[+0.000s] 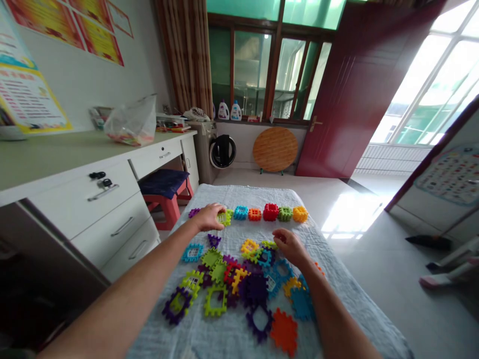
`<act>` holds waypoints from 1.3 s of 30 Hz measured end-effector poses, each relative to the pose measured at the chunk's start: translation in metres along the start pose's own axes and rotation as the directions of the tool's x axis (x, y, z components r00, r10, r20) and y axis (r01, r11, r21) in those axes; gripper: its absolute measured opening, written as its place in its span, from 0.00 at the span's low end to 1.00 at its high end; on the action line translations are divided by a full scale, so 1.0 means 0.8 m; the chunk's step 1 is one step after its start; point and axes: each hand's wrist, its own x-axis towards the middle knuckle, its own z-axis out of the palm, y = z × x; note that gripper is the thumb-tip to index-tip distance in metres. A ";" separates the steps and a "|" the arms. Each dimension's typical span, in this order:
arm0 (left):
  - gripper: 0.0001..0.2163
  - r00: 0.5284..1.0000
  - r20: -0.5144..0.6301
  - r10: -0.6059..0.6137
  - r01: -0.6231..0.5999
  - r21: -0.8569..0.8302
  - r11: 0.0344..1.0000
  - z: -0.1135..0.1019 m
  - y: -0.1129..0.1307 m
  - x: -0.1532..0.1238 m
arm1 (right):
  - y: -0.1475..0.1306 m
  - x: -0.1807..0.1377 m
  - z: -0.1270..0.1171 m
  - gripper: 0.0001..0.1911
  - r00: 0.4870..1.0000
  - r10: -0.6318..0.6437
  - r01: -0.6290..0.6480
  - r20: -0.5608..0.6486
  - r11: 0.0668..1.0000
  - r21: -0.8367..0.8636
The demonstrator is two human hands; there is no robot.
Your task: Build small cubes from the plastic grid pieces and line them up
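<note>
My left hand point(210, 217) is closed around a lime-green block cube point(224, 218) at the left part of a row on the cloth. To its right in the row stand a blue cube point(240, 213), an orange cube point(255, 214), a red cube point(270, 212), a green cube point(285, 214) and a yellow cube point(300, 214). My right hand point(291, 244) hovers over the far side of a pile of flat interlocking pieces point(256, 289). Its fingers are loosely curled, slightly apart, with nothing visible between them. Just left of it lies a lime-green piece point(269, 245).
A pale blue cloth point(149, 339) covers the table. A purple piece point(194, 213) lies left of my left hand. Left of the table are a pink stool point(170, 209) and a white desk point(86, 199). A round wooden board point(275, 149) leans on the far wall.
</note>
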 end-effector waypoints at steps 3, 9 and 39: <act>0.23 0.997 -0.032 -0.066 0.068 0.080 0.994 0.005 -0.018 0.028 | -0.001 -0.002 -0.001 0.13 1.000 0.006 -0.006 -0.002 1.000 -0.027; 0.23 0.994 0.006 -0.107 0.105 0.146 0.984 0.022 -0.024 0.070 | 0.002 -0.006 -0.005 0.13 1.000 -0.001 0.001 -0.002 0.999 -0.043; 0.26 0.953 0.253 -0.164 0.130 0.145 0.981 0.030 -0.020 0.100 | 0.000 -0.006 -0.009 0.12 0.999 -0.030 0.033 0.041 0.996 -0.086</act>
